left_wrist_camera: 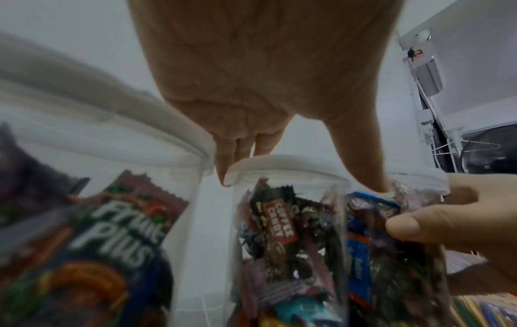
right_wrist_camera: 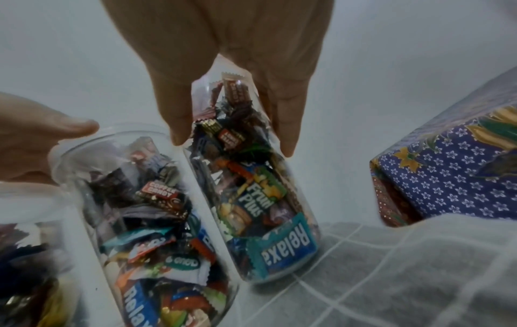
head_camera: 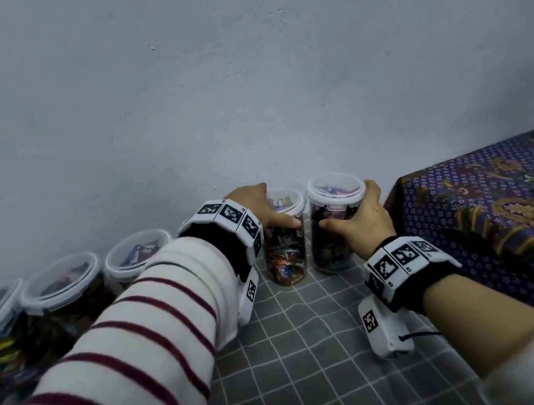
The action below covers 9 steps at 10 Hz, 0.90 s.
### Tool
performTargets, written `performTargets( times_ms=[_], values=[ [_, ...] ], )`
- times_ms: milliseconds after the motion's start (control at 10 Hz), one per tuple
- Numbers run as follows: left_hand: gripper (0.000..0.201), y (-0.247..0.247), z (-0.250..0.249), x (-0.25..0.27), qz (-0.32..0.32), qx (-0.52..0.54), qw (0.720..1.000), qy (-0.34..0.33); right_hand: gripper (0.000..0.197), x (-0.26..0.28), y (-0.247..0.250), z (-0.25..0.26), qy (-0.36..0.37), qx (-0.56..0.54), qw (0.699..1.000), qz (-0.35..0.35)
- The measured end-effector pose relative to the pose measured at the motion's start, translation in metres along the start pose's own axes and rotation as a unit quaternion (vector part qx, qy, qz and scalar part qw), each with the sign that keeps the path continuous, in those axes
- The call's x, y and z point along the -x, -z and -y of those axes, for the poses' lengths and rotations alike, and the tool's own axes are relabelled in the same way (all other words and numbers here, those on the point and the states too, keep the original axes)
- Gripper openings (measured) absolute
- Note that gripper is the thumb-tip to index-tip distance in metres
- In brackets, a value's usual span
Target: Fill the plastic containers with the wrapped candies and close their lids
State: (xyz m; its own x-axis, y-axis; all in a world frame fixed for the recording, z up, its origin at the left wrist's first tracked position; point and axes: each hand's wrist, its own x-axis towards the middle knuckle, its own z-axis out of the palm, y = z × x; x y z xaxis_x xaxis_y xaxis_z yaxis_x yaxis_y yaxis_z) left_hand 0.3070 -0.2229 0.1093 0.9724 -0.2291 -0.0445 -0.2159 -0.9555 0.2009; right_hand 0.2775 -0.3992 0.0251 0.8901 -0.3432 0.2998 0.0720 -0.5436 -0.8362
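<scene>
Against the far wall (head_camera: pixel 241 84), on the counter's grey grid-patterned cloth (head_camera: pixel 308 352), stands a row of clear cylindrical plastic containers with white-rimmed lids, all packed with wrapped candies. Left hand (head_camera: pixel 259 208) grips the fourth container (head_camera: pixel 286 258) near its lid, fingers curled over the far side, thumb on the near side. Right hand (head_camera: pixel 363 219) grips the rightmost container (head_camera: pixel 332 244) just below its lid (head_camera: pixel 334 188), thumb on the left, fingers wrapped around the right side. The two containers stand upright, just beside each other. Three more lidded containers (head_camera: pixel 64 291) line up to the left. Right: purple floral-patterned cloth (head_camera: pixel 487 204) over a raised surface.
</scene>
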Motion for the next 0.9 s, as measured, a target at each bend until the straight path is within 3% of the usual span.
performTargets(
  times_ms=[300, 600, 900],
  values=[
    [0.078, 0.006, 0.009, 0.005, -0.017, -0.016, 1.0, 0.002, 0.081, -0.007, -0.01, -0.004, 0.001, 0.029, 0.999, 0.02],
    [0.083, 0.006, 0.009, 0.007, -0.009, -0.016, 1.0, -0.005, 0.084, -0.008, -0.01, -0.003, 0.003, 0.012, 0.999, 0.039],
    [0.083, -0.004, 0.016, 0.008, -0.013, -0.003, 1.0, -0.005, 0.08, -0.019, 0.006, -0.006, 0.003, -0.016, 0.992, 0.124]
  ],
)
